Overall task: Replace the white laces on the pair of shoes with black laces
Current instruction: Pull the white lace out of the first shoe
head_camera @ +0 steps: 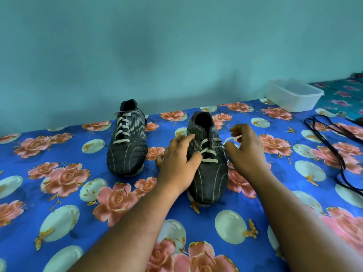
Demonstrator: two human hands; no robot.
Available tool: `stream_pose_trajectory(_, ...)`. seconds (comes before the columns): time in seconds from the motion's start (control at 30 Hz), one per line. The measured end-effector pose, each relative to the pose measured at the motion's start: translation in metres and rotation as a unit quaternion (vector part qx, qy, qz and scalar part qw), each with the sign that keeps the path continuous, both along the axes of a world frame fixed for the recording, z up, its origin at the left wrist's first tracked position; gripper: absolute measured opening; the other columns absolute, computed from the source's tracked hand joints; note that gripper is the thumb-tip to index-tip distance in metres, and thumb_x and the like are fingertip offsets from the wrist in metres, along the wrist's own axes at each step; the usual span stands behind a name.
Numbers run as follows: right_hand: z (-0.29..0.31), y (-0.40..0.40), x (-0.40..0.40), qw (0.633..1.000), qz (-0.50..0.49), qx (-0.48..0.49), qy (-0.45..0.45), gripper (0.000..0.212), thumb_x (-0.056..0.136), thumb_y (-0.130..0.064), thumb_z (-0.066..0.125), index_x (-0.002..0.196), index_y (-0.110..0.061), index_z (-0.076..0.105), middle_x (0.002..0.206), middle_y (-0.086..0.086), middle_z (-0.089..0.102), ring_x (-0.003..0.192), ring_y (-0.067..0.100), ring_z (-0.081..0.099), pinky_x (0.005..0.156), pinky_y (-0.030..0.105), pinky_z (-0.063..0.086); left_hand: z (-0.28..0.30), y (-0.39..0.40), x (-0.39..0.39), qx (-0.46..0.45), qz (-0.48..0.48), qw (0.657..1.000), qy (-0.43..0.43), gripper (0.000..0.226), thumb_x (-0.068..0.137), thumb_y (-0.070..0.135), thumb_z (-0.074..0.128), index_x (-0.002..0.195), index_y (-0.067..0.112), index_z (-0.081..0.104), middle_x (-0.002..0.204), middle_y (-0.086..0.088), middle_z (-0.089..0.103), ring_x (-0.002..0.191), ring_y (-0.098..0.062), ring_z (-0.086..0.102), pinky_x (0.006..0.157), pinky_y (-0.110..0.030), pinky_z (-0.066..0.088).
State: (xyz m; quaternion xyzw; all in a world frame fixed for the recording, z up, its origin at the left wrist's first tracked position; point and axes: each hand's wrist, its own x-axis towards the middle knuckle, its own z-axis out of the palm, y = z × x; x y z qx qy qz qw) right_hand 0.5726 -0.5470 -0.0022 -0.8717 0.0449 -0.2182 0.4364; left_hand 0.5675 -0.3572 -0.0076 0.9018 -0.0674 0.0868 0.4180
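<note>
A: Nearest us are the two bare forearms, reaching out over the flowered blue cloth (59,193) that covers the whole surface.

B: And the shoes?

A: Two dark striped ones, toes toward us. The far shoe (127,138) stands to the left, untouched, white lacing crossed all the way up. The near shoe (208,158) sits between the hands.

B: What are the hands doing?

A: The left hand (177,163) lies flat on the near shoe's side, fingers straight, steadying it. The right hand (245,150) has its fingers curled round a loop of white lace (233,138) drawn out to the side.

B: So how far along?

A: Early, I'd judge. The near shoe's top eyelets look bare, lower rows remain threaded. The black laces (334,142) lie loose at the right, well apart, not yet used. A white plastic tub (293,95) stands beyond them.
</note>
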Motion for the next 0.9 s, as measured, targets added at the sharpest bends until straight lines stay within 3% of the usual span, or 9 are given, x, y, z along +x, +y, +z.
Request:
stream_pose_trajectory(0.1, -0.001, 0.005, -0.002, 0.996, 0.056, -0.018, 0.073, 0.043, 0.086, -0.039, 0.048, 0.129, -0.038, 0.053, 0.101, -0.017, 0.068, 0.107, 0.021, 0.061, 0.096, 0.052, 0.047, 0.001, 0.001, -0.001, -0.002, -0.004, 1.000, -0.025, 0.062, 0.082, 0.049, 0.044, 0.143, 0.043, 0.050, 0.153, 0.012, 0.042, 0.137, -0.016, 0.045, 0.116, -0.053, 0.024)
stream_pose_trajectory(0.23, -0.004, 0.013, -0.002, 0.991, 0.101, 0.003, 0.085, 0.043, 0.096, -0.036, 0.046, 0.137, -0.041, 0.053, 0.079, -0.016, 0.068, 0.084, 0.015, 0.061, 0.081, 0.039, 0.048, -0.003, 0.001, 0.003, -0.042, 0.001, 0.998, -0.051, 0.052, 0.082, 0.049, 0.051, 0.133, 0.042, 0.059, 0.141, 0.016, 0.051, 0.117, -0.021, 0.060, 0.109, -0.054, 0.037)
stream_pose_trajectory(0.33, -0.005, 0.014, -0.003, 0.990, 0.118, 0.022, 0.072, 0.041, 0.099, -0.040, 0.045, 0.138, -0.043, 0.055, 0.083, -0.020, 0.071, 0.082, 0.006, 0.065, 0.077, 0.034, 0.049, -0.005, 0.005, 0.009, -0.099, 0.009, 0.993, -0.068, 0.049, 0.084, 0.067, 0.051, 0.125, 0.042, 0.063, 0.131, 0.016, 0.059, 0.117, -0.015, 0.062, 0.102, -0.049, 0.049)
stream_pose_trajectory(0.4, -0.004, 0.016, -0.004, 0.989, 0.126, 0.009, 0.080, 0.037, 0.104, -0.038, 0.043, 0.138, -0.041, 0.056, 0.066, -0.026, 0.063, 0.061, -0.002, 0.059, 0.069, 0.029, 0.045, -0.005, 0.010, 0.013, -0.092, 0.020, 0.991, -0.095, 0.054, 0.084, 0.069, 0.053, 0.121, 0.034, 0.071, 0.125, 0.012, 0.065, 0.116, -0.009, 0.062, 0.095, -0.043, 0.054)
stream_pose_trajectory(0.43, -0.003, 0.018, -0.005, 0.988, 0.128, -0.008, 0.082, 0.038, 0.104, -0.042, 0.041, 0.140, -0.041, 0.054, 0.065, -0.028, 0.062, 0.061, -0.002, 0.057, 0.072, 0.030, 0.045, -0.004, 0.012, 0.014, -0.086, 0.023, 0.991, -0.104, 0.053, 0.084, 0.066, 0.056, 0.121, 0.032, 0.072, 0.124, 0.011, 0.067, 0.115, -0.008, 0.062, 0.093, -0.042, 0.055)
stream_pose_trajectory(0.5, -0.003, 0.022, -0.006, 0.988, 0.125, -0.039, 0.083, 0.050, 0.098, -0.059, 0.034, 0.143, -0.044, 0.049, 0.090, -0.021, 0.069, 0.091, 0.007, 0.064, 0.094, 0.042, 0.048, -0.005, 0.013, 0.015, -0.087, 0.027, 0.989, -0.113, 0.047, 0.083, 0.060, 0.060, 0.118, 0.033, 0.074, 0.122, 0.010, 0.068, 0.115, -0.006, 0.062, 0.092, -0.043, 0.055)
stream_pose_trajectory(0.6, -0.003, 0.022, -0.005, 0.987, 0.103, -0.075, 0.095, 0.053, 0.099, -0.061, 0.032, 0.145, -0.040, 0.048, 0.129, -0.001, 0.063, 0.133, 0.024, 0.047, 0.112, 0.054, 0.035, -0.004, 0.008, 0.012, -0.062, 0.048, 0.987, -0.138, 0.037, 0.081, 0.060, 0.057, 0.104, 0.039, 0.078, 0.116, 0.012, 0.069, 0.113, -0.007, 0.064, 0.094, -0.052, 0.051)
stream_pose_trajectory(0.73, 0.003, 0.024, -0.010, 0.984, 0.113, -0.120, 0.073, 0.056, 0.101, -0.059, 0.037, 0.153, -0.038, 0.038, 0.154, -0.010, 0.042, 0.145, 0.017, 0.026, 0.118, 0.048, 0.022, -0.001, 0.007, 0.014, -0.050, 0.048, 0.986, -0.149, 0.024, 0.082, 0.057, 0.057, 0.099, 0.045, 0.069, 0.099, 0.017, 0.068, 0.100, -0.008, 0.064, 0.085, -0.052, 0.053)
stream_pose_trajectory(0.9, 0.003, 0.025, -0.012, 0.970, 0.172, -0.147, 0.090, 0.075, 0.087, -0.076, 0.027, 0.157, -0.051, 0.016, 0.163, -0.017, 0.026, 0.150, 0.015, 0.017, 0.122, 0.049, 0.014, -0.001, 0.009, 0.019, -0.052, 0.068, 0.993, -0.081, 0.012, 0.088, 0.045, 0.058, 0.085, 0.039, 0.068, 0.099, 0.013, 0.059, 0.100, -0.017, 0.060, 0.100, -0.053, 0.043)
